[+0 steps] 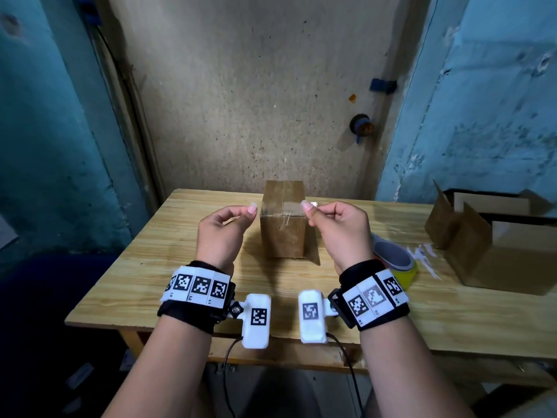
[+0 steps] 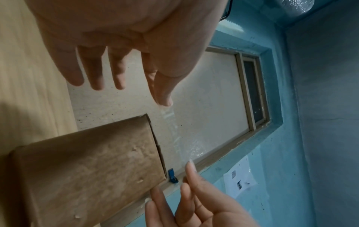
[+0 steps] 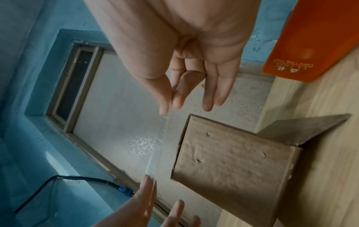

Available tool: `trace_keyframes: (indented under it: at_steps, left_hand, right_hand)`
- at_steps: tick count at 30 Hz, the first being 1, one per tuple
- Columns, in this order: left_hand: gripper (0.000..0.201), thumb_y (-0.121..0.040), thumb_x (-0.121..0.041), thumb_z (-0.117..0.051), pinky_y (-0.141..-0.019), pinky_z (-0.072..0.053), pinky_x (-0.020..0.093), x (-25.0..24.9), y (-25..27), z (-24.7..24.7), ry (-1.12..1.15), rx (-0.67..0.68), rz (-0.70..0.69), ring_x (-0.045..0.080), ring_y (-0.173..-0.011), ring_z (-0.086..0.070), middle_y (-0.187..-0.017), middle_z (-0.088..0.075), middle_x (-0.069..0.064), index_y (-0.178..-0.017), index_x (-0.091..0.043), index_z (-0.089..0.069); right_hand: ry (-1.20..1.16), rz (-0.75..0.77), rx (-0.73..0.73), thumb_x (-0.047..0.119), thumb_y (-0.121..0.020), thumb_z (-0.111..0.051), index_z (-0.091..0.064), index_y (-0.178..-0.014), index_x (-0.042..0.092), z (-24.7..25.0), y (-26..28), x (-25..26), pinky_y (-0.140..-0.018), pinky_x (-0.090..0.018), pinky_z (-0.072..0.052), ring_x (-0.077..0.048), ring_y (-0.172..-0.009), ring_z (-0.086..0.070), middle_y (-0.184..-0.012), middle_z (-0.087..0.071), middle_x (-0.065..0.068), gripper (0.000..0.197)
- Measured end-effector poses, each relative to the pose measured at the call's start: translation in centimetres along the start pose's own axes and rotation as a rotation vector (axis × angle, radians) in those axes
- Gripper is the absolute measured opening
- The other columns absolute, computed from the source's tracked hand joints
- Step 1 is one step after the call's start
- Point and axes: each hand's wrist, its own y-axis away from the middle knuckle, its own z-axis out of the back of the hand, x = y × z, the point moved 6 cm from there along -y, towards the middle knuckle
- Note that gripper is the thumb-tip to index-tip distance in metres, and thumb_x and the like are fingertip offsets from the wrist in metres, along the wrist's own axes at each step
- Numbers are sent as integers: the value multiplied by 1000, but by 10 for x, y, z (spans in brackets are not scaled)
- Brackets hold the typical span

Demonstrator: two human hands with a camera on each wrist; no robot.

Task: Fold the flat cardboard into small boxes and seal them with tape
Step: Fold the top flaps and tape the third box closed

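Two hands are hovering above a wooden surface (image 1: 168,260) in the head view, the left hand (image 1: 221,233) and the right hand (image 1: 339,232) each pinching one end of a clear strip of tape (image 1: 280,203) stretched between them, just in front of the top edge of a small brown cardboard box (image 1: 283,220) standing upright on the surface. To the right a roll of tape (image 1: 394,262) is lying near the right wrist, and beyond it an open cardboard carton (image 1: 488,245) is sitting at the surface's right edge. From the left wrist, the left grip is holding the tape (image 2: 181,138) between thumb and forefinger, its other fingers hanging loose, while the right hand's fingertips (image 2: 191,166) are pinching the far end beside the box (image 2: 87,169). From the right wrist, the right grip is pinching the tape (image 3: 157,142) likewise, the left hand (image 3: 147,198) is grasping the opposite end, and the box (image 3: 233,161) is showing one flap sticking out at its base.
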Motion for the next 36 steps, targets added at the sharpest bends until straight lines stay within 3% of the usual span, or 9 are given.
trace_keyframes:
  at_steps: [4,7,12,17,21,28,31,34,36]
  left_hand:
    - [12,-90,-24,-76,-96,-45,28,8,-6,-4,88,47,126,14,-94,-62,-92,-69,2,-91,-13,-70]
    - [9,-95,-19,-70,-96,-49,33,10,-6,-12,189,83,187,22,-96,-60,-99,-67,13,-94,-11,-67]
    - [14,-96,-7,-65,-99,-52,42,16,-10,-17,252,53,222,29,-105,-69,-109,-73,19,-84,-13,-61]
    - [11,-95,-8,-66,-90,-55,39,23,-10,-17,250,58,239,25,-94,-72,-92,-76,9,-85,-11,-62]
    - [9,-94,-10,-69,-84,-57,35,28,-12,-17,258,65,257,25,-99,-74,-100,-78,11,-89,-12,-62]
    - [11,-92,-12,-72,-94,-56,41,29,-12,-18,226,58,260,30,-109,-72,-108,-76,19,-92,-10,-62]
    - [19,-90,-12,-74,-92,-56,38,29,-13,-20,218,66,272,28,-104,-74,-109,-75,20,-79,-15,-59]
    - [17,-89,-11,-75,-85,-58,34,33,-17,-19,237,84,294,23,-95,-75,-110,-75,19,-85,-13,-59]
    - [16,-89,-12,-75,-89,-57,36,34,-17,-18,229,83,304,23,-95,-75,-110,-75,19,-90,-12,-60]
  right_hand:
    - [-39,-46,15,32,-84,-88,-76,-69,16,-4,-8,-10,-96,-52,-60,-17,-78,-75,-69,-75,0,25]
    - [-71,-82,14,28,-86,-86,-74,-71,13,-5,-10,-13,-93,-46,-62,-10,-74,-71,-65,-72,3,25]
    - [-151,-179,37,24,-87,-86,-72,-73,10,-6,-10,-20,-85,-42,-65,-13,-76,-70,-63,-69,2,25]
    - [-149,-203,38,29,-84,-88,-71,-71,10,-6,-10,-28,-81,-39,-66,-14,-79,-72,-65,-71,2,29]
    - [-149,-208,30,34,-82,-89,-70,-72,6,-6,-8,-33,-79,-36,-65,-13,-79,-74,-63,-71,3,34]
    - [-159,-233,16,27,-85,-88,-68,-70,8,-5,-9,-34,-78,-36,-66,-17,-81,-74,-62,-70,2,31]
    - [-188,-260,16,26,-84,-88,-68,-74,5,-5,-10,-36,-77,-33,-66,-17,-79,-74,-64,-69,-1,30]
    - [-216,-278,14,25,-84,-88,-68,-77,4,-4,-8,-38,-75,-31,-65,-17,-79,-73,-67,-69,-4,30]
    - [-213,-278,15,26,-84,-88,-69,-79,3,-3,-9,-39,-75,-31,-65,-17,-80,-74,-67,-69,-3,30]
